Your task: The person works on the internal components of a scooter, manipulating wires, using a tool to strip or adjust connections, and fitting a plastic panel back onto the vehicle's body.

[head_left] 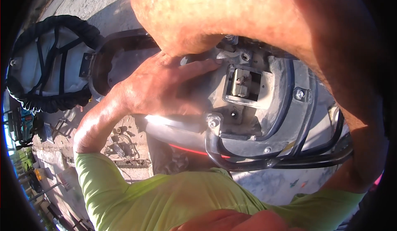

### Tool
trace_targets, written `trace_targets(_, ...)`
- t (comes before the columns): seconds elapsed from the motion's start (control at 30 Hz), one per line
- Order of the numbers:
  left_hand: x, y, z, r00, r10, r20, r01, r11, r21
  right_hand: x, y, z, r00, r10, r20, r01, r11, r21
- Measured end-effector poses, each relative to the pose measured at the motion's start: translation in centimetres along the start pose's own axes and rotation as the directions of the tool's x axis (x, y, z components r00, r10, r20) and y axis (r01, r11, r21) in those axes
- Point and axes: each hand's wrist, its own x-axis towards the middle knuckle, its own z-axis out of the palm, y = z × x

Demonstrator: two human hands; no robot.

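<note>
A scooter or motorbike body lies under my arms with its seat [73, 71] tipped open at the left, its underside and black gathered cover showing. My left hand [155, 86] lies across the body, fingers stretched and spread, nothing seen in them. Its index finger reaches toward a metal bracket [245, 57] with a bolt hole. Right of the fingertips is a square opening with a metal latch [241, 83] inside. My right arm arches over the top, very close; its hand [178, 28] is overexposed, with the fingers hidden behind it.
A black tubular rail [285, 162] curves along the near side, fixed by a bolt [213, 123] at its end. Another bolt [300, 93] sits on the dark panel. Below the body at the left, a tangle of cable-like parts [122, 144] lies on the ground.
</note>
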Motion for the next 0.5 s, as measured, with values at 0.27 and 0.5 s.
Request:
trace_targets(0.27, -0.1, 0.4, -0.1, 0.995, 0.089, -0.046, -0.078, 0.977, 0.2, 0.3, 0.1, 0.2, 0.999, -0.023, -0.038, 0.024, 1.0, 0.003)
trace_targets(0.5, -0.1, 1.4, -1.8, 0.996, -0.017, 0.087, 0.004, 0.99, 0.143, 1.8, 0.1, -0.4, 0.992, -0.055, -0.117, 0.052, 0.998, -0.022)
